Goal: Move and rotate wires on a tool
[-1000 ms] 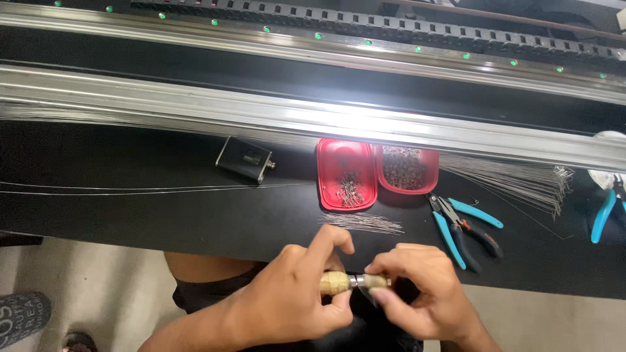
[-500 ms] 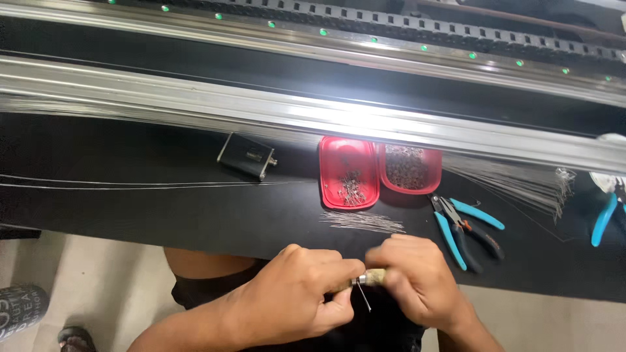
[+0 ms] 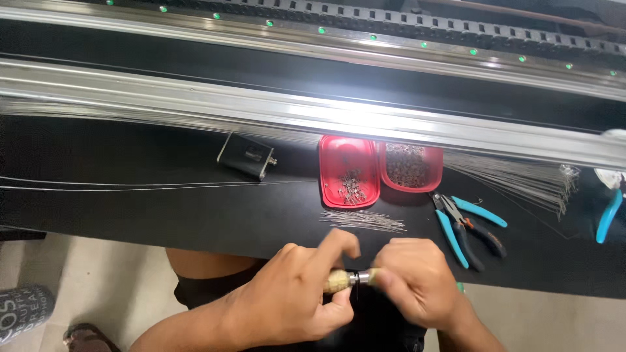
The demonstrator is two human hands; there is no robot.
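Observation:
My left hand [image 3: 297,293] and my right hand [image 3: 417,283] meet at the near edge of a black work surface [image 3: 163,215]. Between them they grip a small tool [image 3: 349,280] with a pale wooden handle and a metal collar. The left hand wraps the wooden end, its forefinger raised over it. The right hand pinches the metal end; what sits at the tip is hidden by the fingers. A small bundle of thin metal pins [image 3: 365,221] lies just beyond the hands.
Two red trays [image 3: 349,171] [image 3: 411,168] with small metal parts sit behind the pins. Blue-handled pliers [image 3: 460,225] lie to the right, another blue-handled tool [image 3: 610,215] at far right, with loose wires [image 3: 521,182]. A dark flat case [image 3: 246,156] lies left. A metal rail [image 3: 326,120] runs across.
Both hands kept the small tool and shifted slightly along the table edge. The left forefinger has lifted again over the handle after curling down half a second ago.

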